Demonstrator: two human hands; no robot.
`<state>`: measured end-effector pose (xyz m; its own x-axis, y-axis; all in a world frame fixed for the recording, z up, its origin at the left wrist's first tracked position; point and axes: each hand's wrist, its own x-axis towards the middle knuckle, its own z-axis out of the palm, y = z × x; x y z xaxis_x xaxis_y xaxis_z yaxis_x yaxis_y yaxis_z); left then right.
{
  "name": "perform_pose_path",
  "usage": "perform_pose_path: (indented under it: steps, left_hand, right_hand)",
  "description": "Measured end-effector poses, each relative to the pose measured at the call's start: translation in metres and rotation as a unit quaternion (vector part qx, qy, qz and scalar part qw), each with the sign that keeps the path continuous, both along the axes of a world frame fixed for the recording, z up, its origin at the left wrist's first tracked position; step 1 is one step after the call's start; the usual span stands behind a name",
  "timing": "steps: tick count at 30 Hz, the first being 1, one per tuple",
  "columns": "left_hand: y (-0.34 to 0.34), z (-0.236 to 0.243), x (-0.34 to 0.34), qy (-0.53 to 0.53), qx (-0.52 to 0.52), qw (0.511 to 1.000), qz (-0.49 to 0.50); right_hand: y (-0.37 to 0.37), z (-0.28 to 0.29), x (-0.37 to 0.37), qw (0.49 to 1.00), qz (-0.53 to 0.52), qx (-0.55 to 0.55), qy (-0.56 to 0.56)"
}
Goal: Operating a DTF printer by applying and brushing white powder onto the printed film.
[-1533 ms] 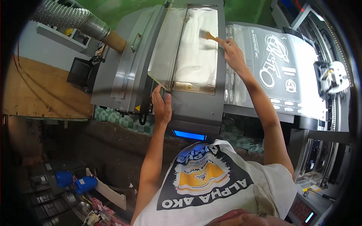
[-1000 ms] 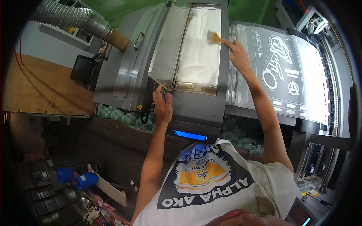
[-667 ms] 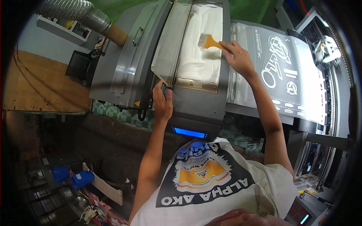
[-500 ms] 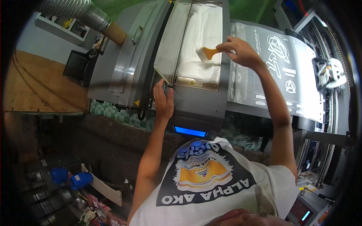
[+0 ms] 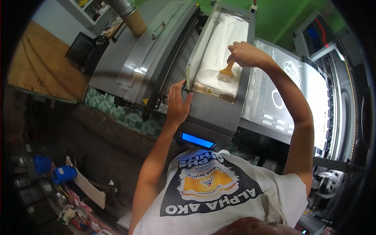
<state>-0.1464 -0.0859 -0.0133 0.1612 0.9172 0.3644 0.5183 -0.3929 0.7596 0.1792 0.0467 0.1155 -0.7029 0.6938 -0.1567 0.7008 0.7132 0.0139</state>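
Note:
My right hand [image 5: 248, 55] grips a paintbrush with a yellow handle [image 5: 228, 69], its pale bristles down in white powder [image 5: 223, 43] near the front end of a long metal-rimmed tray [image 5: 211, 93] set in a grey machine. My left hand [image 5: 178, 102] has its fingers stretched out, the tips touching the front corner of the raised clear lid [image 5: 191, 70] along the tray's left side. A blue screen [image 5: 197, 140] is on the machine's front, just above my white printed shirt.
Left stands a grey machine [image 5: 121, 66] with a handle and duct [image 5: 131, 19], beside a black chair [image 5: 78, 53] and wooden board [image 5: 43, 74]. A printer with printed film [image 5: 274, 109] is at right. Blue jugs [image 5: 64, 173] and a plank [image 5: 88, 184] lie lower left.
The brush has swept down toward the tray's front and turned bristles-down, my right wrist bending over it. My left hand stays at the lid corner. The view has rotated slightly.

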Motion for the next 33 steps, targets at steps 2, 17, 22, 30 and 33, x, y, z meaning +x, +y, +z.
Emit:
perform_pose_path:
  steps: [2,17,22,30,33]
  left_hand:
    - [0.001,0.001,-0.001,0.000,0.005,1.000,0.000]
    - [0.002,0.003,-0.005,0.011,0.030,0.999,0.015]
    - [0.003,0.003,-0.003,0.020,0.042,0.999,0.007]
    - [0.005,0.002,0.000,0.012,0.051,0.999,0.004]
    - [0.004,0.001,-0.004,0.017,0.051,0.999,0.008]
  right_hand:
    - [0.024,-0.005,0.005,1.000,0.001,0.025,-0.002]
    - [0.215,-0.039,0.074,0.988,-0.040,0.141,0.046]
    - [0.266,-0.056,0.102,0.984,-0.087,0.156,-0.005]
    - [0.306,-0.062,0.132,0.964,-0.155,0.215,-0.013]
    - [0.300,-0.062,0.121,0.953,-0.212,0.216,-0.006]
